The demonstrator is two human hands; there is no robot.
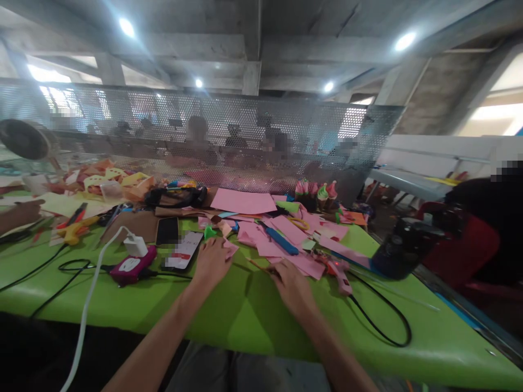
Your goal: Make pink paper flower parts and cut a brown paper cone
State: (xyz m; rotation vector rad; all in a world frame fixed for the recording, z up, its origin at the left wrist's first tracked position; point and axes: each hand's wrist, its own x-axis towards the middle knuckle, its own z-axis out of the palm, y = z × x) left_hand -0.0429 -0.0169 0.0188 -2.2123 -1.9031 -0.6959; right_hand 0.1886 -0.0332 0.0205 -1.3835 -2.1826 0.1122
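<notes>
Over the green tabletop (245,321), my left hand (214,258) is closed on a small piece of pink paper (231,249), which sticks out past its fingertips. My right hand (291,280) pinches a thin brownish stick (258,265) that points left; whether it is a pencil or a plain stick I cannot tell. Just beyond the hands lie loose pink paper sheets (281,237) with a blue cutter-like tool (281,241) on top. A pink glue gun (340,275) rests right of my right hand, its black cord looping on the table. A small green piece (210,232) sits behind my left hand.
Left of my hands are a phone (186,250), a dark phone (168,231) and a magenta power block (133,267) with a white plug. A dark jug (402,247) stands right. A perforated screen (245,141) closes the back. Another person's hand (24,213) is far left.
</notes>
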